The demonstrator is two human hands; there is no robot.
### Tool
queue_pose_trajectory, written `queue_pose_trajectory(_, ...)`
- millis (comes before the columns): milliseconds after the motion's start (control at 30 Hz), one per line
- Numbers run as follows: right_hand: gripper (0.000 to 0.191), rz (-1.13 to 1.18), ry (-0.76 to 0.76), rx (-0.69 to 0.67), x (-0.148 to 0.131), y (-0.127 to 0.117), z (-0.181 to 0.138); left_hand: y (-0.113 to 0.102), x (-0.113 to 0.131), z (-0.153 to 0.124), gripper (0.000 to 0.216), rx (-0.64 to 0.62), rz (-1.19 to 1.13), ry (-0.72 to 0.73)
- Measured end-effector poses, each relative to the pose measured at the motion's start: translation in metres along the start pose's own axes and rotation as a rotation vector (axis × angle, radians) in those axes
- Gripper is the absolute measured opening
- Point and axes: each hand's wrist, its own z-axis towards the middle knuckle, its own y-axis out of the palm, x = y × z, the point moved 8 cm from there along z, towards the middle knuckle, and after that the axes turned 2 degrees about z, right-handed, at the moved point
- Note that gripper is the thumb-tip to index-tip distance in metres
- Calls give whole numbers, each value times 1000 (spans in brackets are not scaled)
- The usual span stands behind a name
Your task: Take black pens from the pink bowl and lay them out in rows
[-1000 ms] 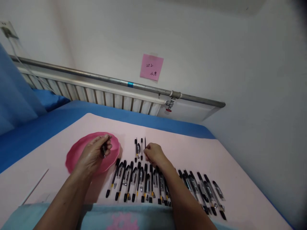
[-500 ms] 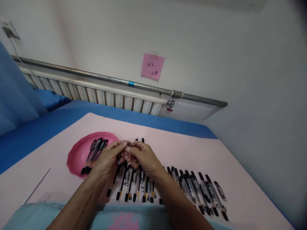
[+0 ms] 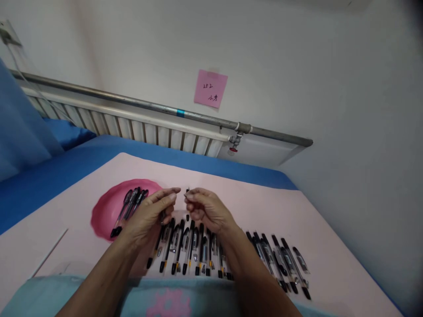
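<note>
My left hand (image 3: 152,213) hovers over the left end of a row of pen parts, with fingers curled. Part of a small dark piece with a shiny end (image 3: 162,216) shows under its fingers; I cannot tell its kind. To its right, my right hand (image 3: 209,210) pinches thumb against forefinger, with something tiny and dark at the tips. A narrow gap separates the hands. Below them lie several clear pen barrels (image 3: 178,246) with black ends, black caps and small metal pieces beside them. My right forearm hides part of the row.
At the left stands a pink scalloped bowl (image 3: 102,215) holding several black-capped pens (image 3: 130,207). A thin white stick (image 3: 49,253) lies nearer the left edge. More pen parts (image 3: 280,259) spread to the right. Beyond the pink tabletop (image 3: 257,204) are a radiator (image 3: 161,135) and a metal pipe (image 3: 132,99).
My hands, touching at the fingertips before, have come apart. The right hand has moved slightly right, and the left hand keeps the dark piece under its fingers.
</note>
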Motion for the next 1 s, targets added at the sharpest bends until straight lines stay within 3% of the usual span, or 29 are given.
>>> queue_pose_trajectory(100, 6, -727, -115, 294, -19, -46, 3, -8, 2, 2, 26, 37, -23, 6)
queue_pose_trajectory(200, 7, -959, -56, 347, -8, -71, 11, -12, 0, 4, 25, 75, -22, -16)
queue_pose_trajectory(433, 13, -1028, 121, 239, 32, -72, 22, -7, -7, 2, 27, 89, 17, -82)
queue_pose_trajectory(800, 13, -1028, 82, 200, 21, -66, 22, -6, -11, 2, 20, 115, -71, -96)
queue_pose_trajectory(900, 13, -970, 31, 183, 9, -52, 16, -6, -13, 4, 19, 130, -138, -90)
queue_pose_trajectory(1000, 15, -809, 13, 6, 9, -14, 3, -4, -13, 4, 17, 162, -198, -43)
